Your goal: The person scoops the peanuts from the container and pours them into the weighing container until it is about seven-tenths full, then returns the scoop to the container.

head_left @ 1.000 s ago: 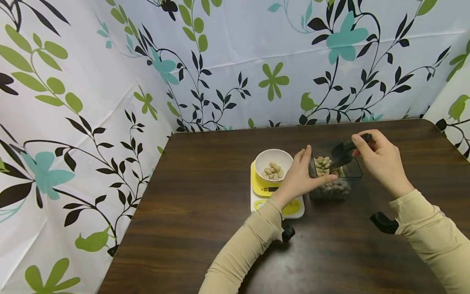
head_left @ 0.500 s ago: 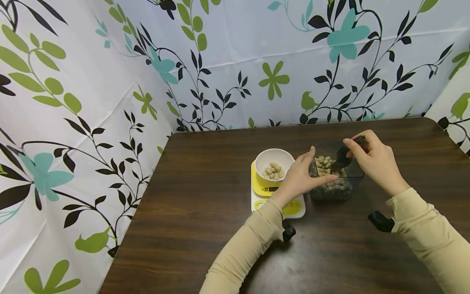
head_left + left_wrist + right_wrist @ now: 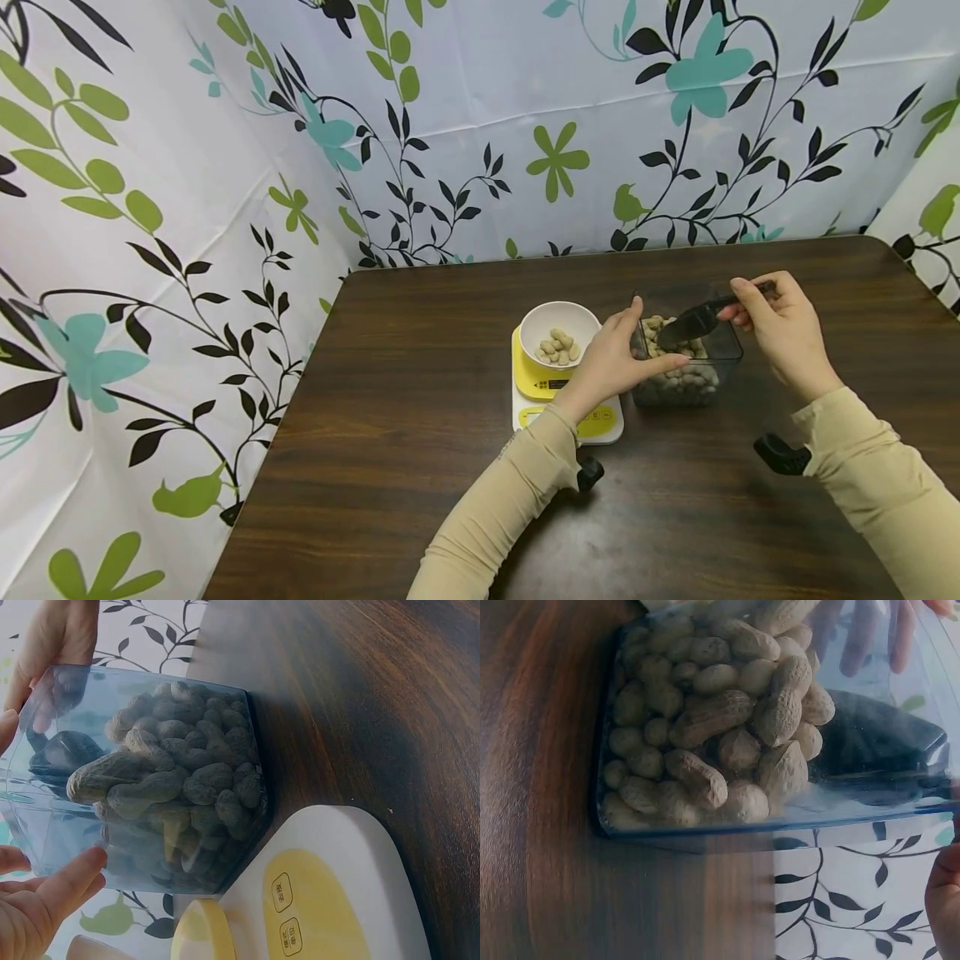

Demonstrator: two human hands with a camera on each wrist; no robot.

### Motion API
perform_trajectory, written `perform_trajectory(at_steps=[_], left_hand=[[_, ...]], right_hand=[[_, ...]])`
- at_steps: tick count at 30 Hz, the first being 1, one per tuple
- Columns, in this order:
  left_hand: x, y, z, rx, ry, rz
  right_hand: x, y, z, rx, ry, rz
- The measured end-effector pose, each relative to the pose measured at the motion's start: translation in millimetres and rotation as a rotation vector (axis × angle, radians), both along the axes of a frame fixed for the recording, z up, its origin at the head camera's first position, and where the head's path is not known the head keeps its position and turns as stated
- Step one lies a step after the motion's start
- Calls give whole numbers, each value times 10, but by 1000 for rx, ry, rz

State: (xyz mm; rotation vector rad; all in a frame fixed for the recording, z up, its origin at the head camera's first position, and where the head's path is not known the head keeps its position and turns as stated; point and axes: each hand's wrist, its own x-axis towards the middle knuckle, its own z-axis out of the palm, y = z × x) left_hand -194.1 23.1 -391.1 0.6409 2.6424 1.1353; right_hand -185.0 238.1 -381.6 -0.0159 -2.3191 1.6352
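While the scoop (image 3: 690, 323) tilts inside the box (image 3: 726, 352), over the peanuts (image 3: 780, 712), we see the right hand (image 3: 786, 329) pinch its handle; the left hand (image 3: 611, 362), spread wide, touches the box near the bowl (image 3: 558, 318) on the scale (image 3: 529, 385).

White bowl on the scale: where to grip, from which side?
Probably pinch the white bowl by its left rim, coming from the left: that edge is bare, the peanuts sit low inside, and the left hand crowds the right side.
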Motion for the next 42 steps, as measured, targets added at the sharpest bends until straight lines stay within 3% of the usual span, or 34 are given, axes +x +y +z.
perform_trajectory(at_steps=[4, 7, 20, 27, 32, 37, 42], left_hand=[[4, 5, -7, 0, -6, -5], [0, 7, -10, 6, -9, -11], [-25, -32, 29, -18, 38, -6], [-6, -26, 17, 35, 15, -17], [-5, -4, -21, 37, 10, -11], [-20, -2, -11, 65, -5, -17], [-17, 4, -20, 53, -6, -9]], right_hand=[[61, -28, 3, 225, 48, -57], [77, -58, 21, 342, 84, -45], [71, -101, 95, 429, 33, 111], [66, -174, 202, 516, 101, 42], [69, -181, 224, 643, 101, 76], [46, -80, 135, 582, -22, 108], [12, -44, 104, 499, -70, 33]])
